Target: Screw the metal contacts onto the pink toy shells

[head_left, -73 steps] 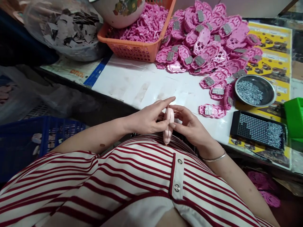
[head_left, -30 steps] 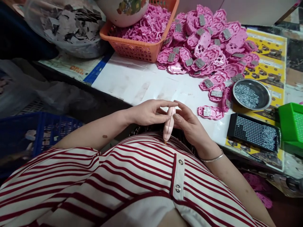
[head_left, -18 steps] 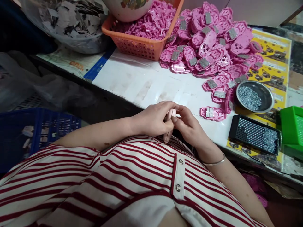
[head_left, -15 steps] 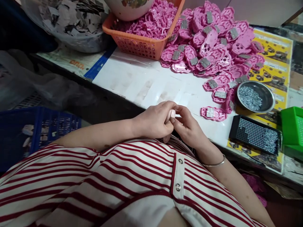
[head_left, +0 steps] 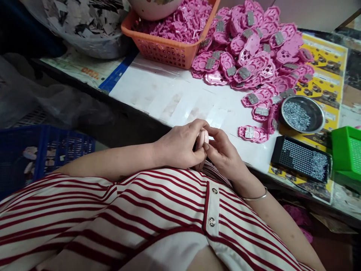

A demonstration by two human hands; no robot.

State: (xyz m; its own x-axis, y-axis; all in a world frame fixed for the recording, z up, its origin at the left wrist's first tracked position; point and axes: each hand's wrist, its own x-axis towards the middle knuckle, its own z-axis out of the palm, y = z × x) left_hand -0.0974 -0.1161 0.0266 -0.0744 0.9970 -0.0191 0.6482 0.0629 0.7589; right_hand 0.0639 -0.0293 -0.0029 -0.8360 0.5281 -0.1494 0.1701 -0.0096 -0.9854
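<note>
Your left hand (head_left: 182, 145) curls closed around a pale pink casing (head_left: 203, 138), covering most of it; your right hand (head_left: 227, 154), half-curled, touches it with the thumb, just before the table (head_left: 152, 90). Beyond lie an orange basket (head_left: 165, 54) and heaped pink shells (head_left: 248, 52); rightward, a metal bowl (head_left: 317, 116), black tray (head_left: 296, 156) and green bin (head_left: 342, 150)

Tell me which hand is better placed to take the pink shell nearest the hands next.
Right, I'd judge: the right hand is nearer the shell. Its thumb touches the pale piece, but the left hand wraps around that piece and is farther off.
</note>
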